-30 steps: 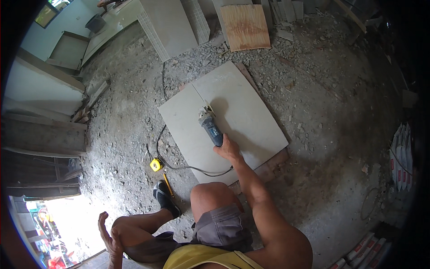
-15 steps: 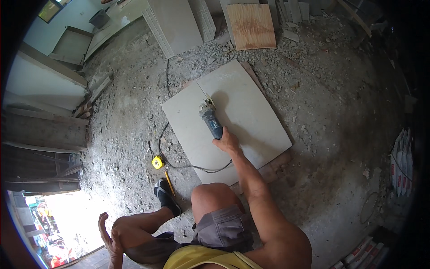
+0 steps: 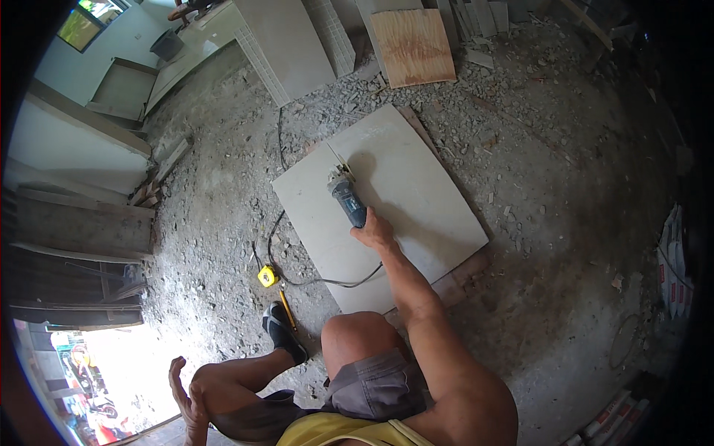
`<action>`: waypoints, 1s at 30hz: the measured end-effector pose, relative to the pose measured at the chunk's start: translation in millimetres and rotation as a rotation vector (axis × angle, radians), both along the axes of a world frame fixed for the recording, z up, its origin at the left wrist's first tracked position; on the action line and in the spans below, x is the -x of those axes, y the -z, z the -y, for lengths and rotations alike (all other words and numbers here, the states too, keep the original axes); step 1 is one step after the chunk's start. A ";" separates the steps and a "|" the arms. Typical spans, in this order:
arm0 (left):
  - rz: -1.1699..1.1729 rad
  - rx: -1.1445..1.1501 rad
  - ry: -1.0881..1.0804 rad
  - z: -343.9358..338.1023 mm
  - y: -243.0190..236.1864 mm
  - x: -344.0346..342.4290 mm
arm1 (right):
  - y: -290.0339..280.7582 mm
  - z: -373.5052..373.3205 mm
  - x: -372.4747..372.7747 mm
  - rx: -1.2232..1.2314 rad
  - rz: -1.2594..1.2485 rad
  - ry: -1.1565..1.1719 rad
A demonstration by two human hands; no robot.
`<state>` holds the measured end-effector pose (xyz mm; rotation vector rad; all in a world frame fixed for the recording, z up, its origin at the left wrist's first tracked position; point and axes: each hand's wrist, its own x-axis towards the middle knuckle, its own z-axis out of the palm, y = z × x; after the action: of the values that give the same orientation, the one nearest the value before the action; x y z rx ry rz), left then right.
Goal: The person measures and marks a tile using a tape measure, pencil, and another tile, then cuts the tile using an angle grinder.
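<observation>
My right hand (image 3: 374,229) is wrapped round the rear body of a dark blue angle grinder (image 3: 348,201). Its disc end rests over a large pale tile (image 3: 416,201), where a thin cut line runs from the tile's far left edge to the tool. The disc itself is mostly hidden by the guard. A black power cord (image 3: 327,282) loops from beneath my right wrist across the tile's near left edge. My left hand (image 3: 192,405) lies against my left knee with its fingers apart, holding nothing.
A yellow tape measure (image 3: 267,276) and a yellow pencil (image 3: 288,311) lie on the rubble-strewn floor left of the tile. Tall tiles (image 3: 286,52) and a plywood board (image 3: 413,48) lean at the back. Bags (image 3: 675,267) stand at the right; planks (image 3: 169,160) lie at the left.
The grinder has drawn back very slightly along the cut line towards me. The whole view has shifted a little; my left hand stays at the knee.
</observation>
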<state>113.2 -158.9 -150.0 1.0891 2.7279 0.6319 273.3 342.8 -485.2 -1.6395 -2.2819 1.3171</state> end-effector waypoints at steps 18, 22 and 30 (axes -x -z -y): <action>0.004 -0.037 0.025 -7.1 1.6 0.8 | -8.1 31.9 -47.5 0.003 0.004 -0.011; -0.010 -0.055 0.061 -14.3 2.5 5.4 | -4.2 47.0 -67.5 -0.004 -0.009 0.005; -0.002 -0.062 0.099 -28.6 3.1 9.9 | 3.4 71.7 -100.7 0.006 0.031 0.005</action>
<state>103.3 -130.3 -153.1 1.2303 2.6534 0.7043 374.1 271.2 -488.6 -1.6779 -2.2917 1.3084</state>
